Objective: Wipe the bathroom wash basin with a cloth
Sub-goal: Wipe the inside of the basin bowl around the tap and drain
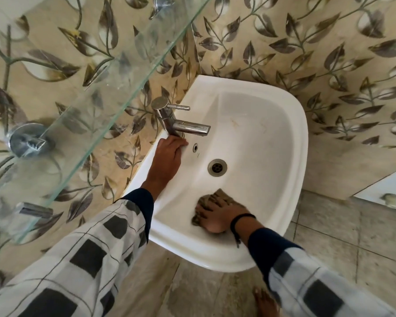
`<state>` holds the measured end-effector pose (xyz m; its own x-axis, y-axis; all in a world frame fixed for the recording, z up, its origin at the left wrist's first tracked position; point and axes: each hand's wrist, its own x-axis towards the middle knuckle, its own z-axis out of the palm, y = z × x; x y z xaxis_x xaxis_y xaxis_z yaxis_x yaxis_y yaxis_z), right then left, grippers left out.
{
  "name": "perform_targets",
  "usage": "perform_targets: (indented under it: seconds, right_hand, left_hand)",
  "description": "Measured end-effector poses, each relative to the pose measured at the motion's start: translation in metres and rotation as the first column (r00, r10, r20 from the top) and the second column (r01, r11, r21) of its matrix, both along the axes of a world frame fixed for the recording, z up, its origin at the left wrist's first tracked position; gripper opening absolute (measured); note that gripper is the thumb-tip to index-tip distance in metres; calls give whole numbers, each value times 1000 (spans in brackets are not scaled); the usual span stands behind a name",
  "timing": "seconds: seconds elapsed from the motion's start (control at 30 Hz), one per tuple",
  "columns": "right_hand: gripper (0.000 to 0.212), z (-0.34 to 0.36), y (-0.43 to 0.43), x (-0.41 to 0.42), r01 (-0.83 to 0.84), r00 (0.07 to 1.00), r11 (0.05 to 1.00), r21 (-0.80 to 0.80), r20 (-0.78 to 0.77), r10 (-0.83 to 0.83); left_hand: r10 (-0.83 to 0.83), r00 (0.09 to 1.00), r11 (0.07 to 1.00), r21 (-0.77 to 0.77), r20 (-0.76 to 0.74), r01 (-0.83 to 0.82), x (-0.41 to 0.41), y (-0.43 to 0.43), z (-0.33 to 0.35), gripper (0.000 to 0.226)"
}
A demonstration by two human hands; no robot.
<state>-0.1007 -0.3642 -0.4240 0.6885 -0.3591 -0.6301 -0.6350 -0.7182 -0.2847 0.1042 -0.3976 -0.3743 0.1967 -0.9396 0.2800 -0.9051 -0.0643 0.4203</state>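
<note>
Nearest you, your bare foot (264, 300) stands on the grey floor tiles (329, 243), just below the near rim of the white wash basin (215, 257). Your right hand (217, 216) reaches over that rim into the bowl, its fingers (206, 208) stretched out and a little spread, pressing flat on a brownish cloth (215, 196). The cloth lies bunched on the near inner slope of the bowl and shows past your fingertips on the far side. A black band (241, 219) circles that wrist.

Further in, the round metal drain (217, 167) sits in the bowl's floor, apart from the cloth, with the small overflow hole (195, 147) beyond it to the left.

Your left hand (169, 154) rests on the basin's left ledge. Its fingers are bent, with the tips at the foot of the chrome tap (183, 126); whether they grip anything cannot be told. The tap's spout points right, over the bowl.

Further off on the left, a glass shelf (82, 92) juts from the leaf-patterned wall tiles (306, 53).
</note>
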Motion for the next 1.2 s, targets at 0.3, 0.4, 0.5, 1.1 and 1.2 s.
perform_targets:
  seconds: [0.3, 0.4, 0.5, 1.1, 1.2]
  right_hand:
    - [66, -4, 3, 6, 164, 986, 973, 164, 14, -168]
    - [70, -3, 15, 7, 103, 989, 964, 244, 76, -125]
    - [70, -8, 3, -18, -66, 991, 974, 218, 131, 38]
    - [71, 8, 5, -17, 40, 999, 987, 155, -6, -40]
    - [80, 18, 17, -22, -167, 981, 960, 225, 131, 140]
  left_hand:
    - [-1, 1000, 1000, 12, 31, 1, 1, -1, -3, 27]
    - [-8, 999, 1000, 13, 38, 7, 1, -1, -2, 26]
    - [-12, 999, 1000, 13, 37, 11, 0, -2, 0, 25]
    - [-16, 999, 1000, 13, 51, 15, 1, -1, -1, 26]
    - [-13, 999, 1000, 16, 44, 13, 0, 0, 0, 25]
